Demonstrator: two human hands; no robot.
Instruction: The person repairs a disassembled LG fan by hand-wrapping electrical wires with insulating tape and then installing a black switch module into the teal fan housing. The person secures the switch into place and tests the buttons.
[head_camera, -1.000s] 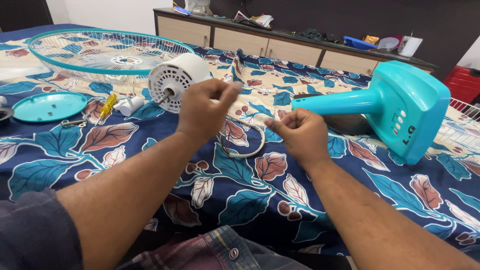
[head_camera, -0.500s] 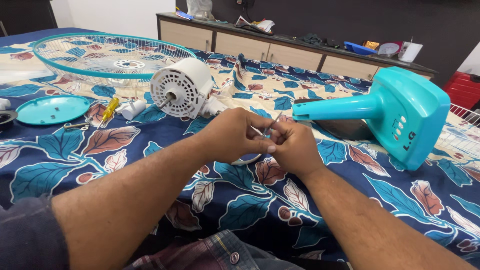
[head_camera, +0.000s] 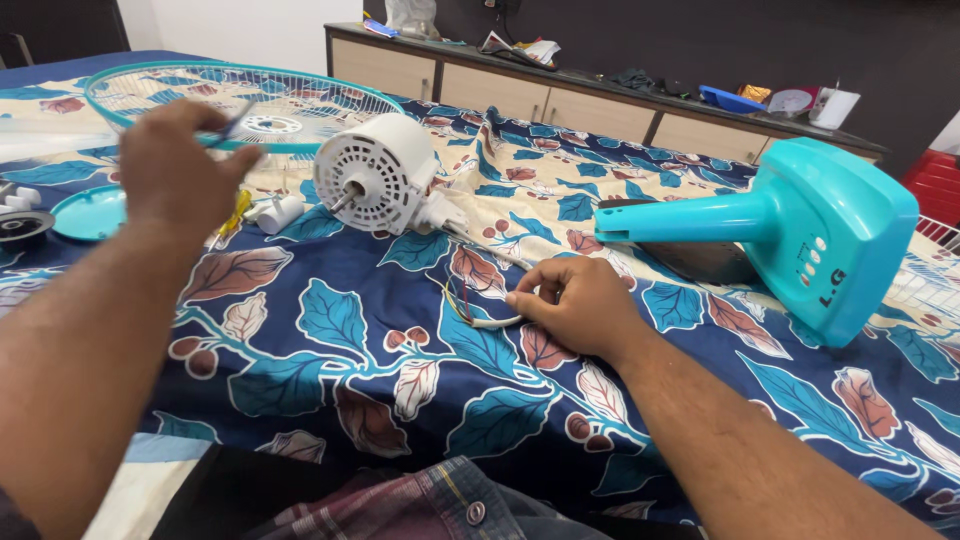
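the white cable (head_camera: 480, 322) with its bare coloured wire ends (head_camera: 455, 297) is seen on the flowered bedsheet (head_camera: 330, 340), just at the fingertips of the right hand (head_camera: 575, 305). the cable is pinched between thumb and fingers of this hand, which are closed together on it, and the hand is rested on the cloth with the palm down. the long axis of the cable is laid from the hand up and to the left, towards the white fan motor (head_camera: 375, 172). the left hand (head_camera: 180, 165) is lifted well apart, over the fan grille (head_camera: 130, 95), and is blurred. its fingers are closed on a thin dark object, maybe a small tool; what it is cannot be told. so the right hand is much nearer to the wires. the turquoise fan base (head_camera: 800, 235) is lying on its side to the right.
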